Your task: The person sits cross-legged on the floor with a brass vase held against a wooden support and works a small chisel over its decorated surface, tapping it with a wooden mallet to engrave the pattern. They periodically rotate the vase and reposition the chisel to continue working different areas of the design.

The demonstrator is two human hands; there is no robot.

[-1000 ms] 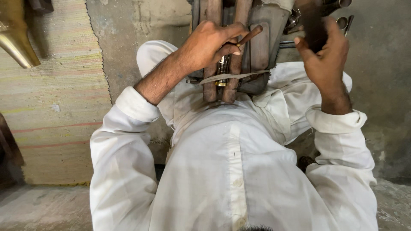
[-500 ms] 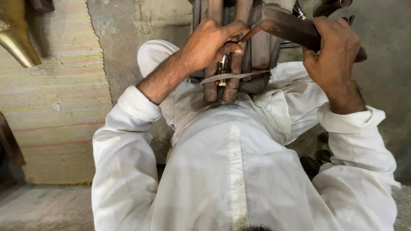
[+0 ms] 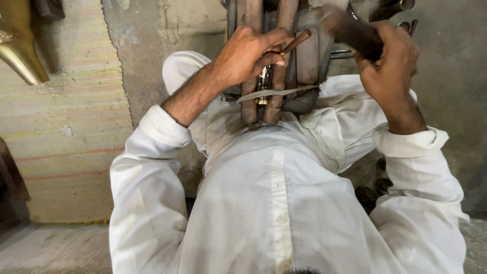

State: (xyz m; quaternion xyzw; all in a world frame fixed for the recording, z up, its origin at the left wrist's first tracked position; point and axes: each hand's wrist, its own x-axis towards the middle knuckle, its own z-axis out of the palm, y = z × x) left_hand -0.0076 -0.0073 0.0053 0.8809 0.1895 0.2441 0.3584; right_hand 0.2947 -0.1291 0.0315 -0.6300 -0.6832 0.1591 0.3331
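Note:
My left hand (image 3: pixel 248 56) pinches a thin, brown-tipped punch (image 3: pixel 297 41) and rests on a clamp of upright wooden bars (image 3: pixel 307 58) between my knees. A small brass piece (image 3: pixel 264 83) is gripped between the bars, just below my fingers, with a pale strap (image 3: pixel 284 92) across them. My right hand (image 3: pixel 390 66) is closed round the handle of a dark wooden mallet (image 3: pixel 347 29). The mallet is blurred and sits just right of the punch's end. White sleeves cover both arms.
A striped woven mat (image 3: pixel 66 127) covers the floor at left. A pointed brass object (image 3: pixel 20 58) lies at the top left. Metal tools (image 3: pixel 401 7) lie at the top right and small dark pieces (image 3: pixel 370 193) sit under my right elbow. The floor is grey concrete.
The mallet, upright in my right hand a second ago, has swung down and left toward the punch. My left hand has stayed on the clamp.

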